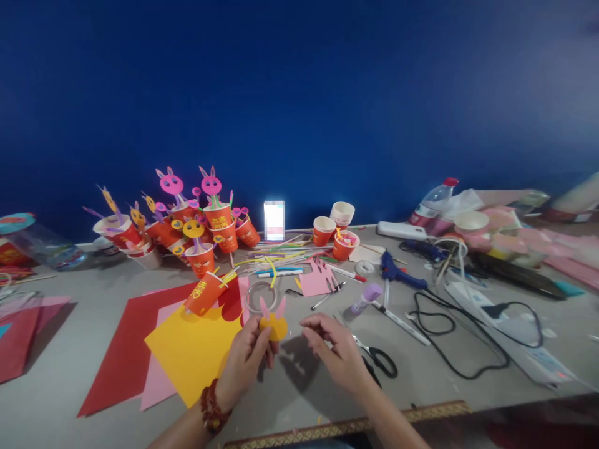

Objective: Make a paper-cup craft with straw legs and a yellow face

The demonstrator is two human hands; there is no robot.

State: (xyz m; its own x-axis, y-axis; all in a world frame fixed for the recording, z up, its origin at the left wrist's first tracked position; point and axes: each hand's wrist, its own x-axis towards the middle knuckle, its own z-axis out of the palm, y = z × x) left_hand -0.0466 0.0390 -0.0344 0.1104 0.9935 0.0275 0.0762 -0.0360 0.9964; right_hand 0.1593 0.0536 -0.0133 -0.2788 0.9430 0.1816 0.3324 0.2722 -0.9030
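Note:
My left hand (246, 355) pinches a yellow round paper rabbit head (274, 327) with two pink ears standing up from it. A beaded bracelet circles that wrist. Just to the right, my right hand (334, 349) is held over the table with its fingers curled and thumb close to the index finger; whatever it may hold is too small to make out. Black-handled scissors (381, 362) lie beside and partly under the right hand. Left of my left hand are yellow paper (191, 349), pink paper (156, 383) and red paper (116, 349) sheets. A roll of tape (248, 299) lies behind the rabbit head.
Red paper cups with rabbit figures (199, 255) crowd the back left. Colourful sticks (281, 252), pink paper scraps (316, 284) and a purple-capped glue stick (367, 298) lie mid-table. On the right are a blue glue gun (400, 273), black cable (461, 368) and a power strip (510, 337).

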